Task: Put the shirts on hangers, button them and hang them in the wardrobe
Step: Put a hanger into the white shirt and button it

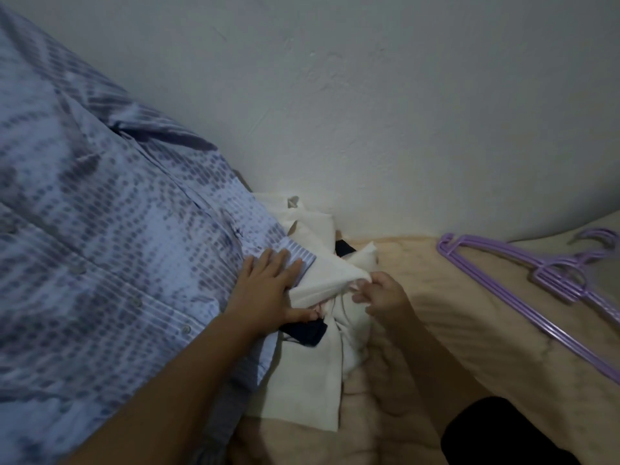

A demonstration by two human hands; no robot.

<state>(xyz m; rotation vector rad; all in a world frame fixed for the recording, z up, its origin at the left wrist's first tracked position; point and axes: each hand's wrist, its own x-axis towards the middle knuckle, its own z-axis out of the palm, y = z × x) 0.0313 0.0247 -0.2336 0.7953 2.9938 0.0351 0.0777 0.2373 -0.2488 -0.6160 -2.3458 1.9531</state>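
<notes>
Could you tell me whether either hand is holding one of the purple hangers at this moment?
No, the purple hangers lie untouched on the bed, while the right hand pinches the white shirt and the left hand rests flat on the blue shirt.

Dim rm: plain pale wall (402,112) w/ beige quilted bed (453,330) against it.

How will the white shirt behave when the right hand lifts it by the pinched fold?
The white shirt lies crumpled in soft folds, so it will probably hang limp and unfold. Where the right hand pinches it, the cloth already peaks, suggesting it is light. The left hand rests partly on it and may hold it back.
</notes>
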